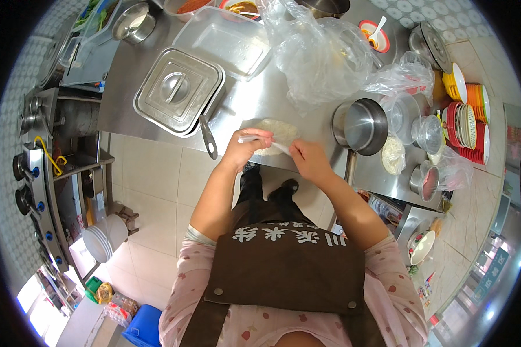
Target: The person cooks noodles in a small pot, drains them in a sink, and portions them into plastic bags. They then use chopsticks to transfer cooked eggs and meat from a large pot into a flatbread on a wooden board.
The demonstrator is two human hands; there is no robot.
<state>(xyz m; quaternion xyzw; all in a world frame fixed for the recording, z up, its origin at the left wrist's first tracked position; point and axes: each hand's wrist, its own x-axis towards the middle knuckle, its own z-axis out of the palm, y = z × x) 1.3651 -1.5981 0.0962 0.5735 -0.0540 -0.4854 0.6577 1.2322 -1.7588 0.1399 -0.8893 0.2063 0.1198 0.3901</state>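
Both hands are at the front edge of the steel table [152,138], just above a flat, pale round piece, perhaps dough [282,129]. A thin whitish strip or stick [280,146] runs between them; its exact kind is unclear. My left hand [251,146] grips it between thumb and fingers, with one end sticking out to the left. My right hand [309,158] is closed around the other end. Part of the pale piece is hidden behind the hands. A handle with a hole [208,138] juts over the table edge, left of my left hand.
A lidded steel pan [178,91], a clear plastic tub [223,41] and crumpled plastic bags [323,56] lie beyond the hands. A steel pot [360,126] stands to the right, near bagged dough [393,155] and stacked bowls [460,126]. The stove [43,204] is at far left.
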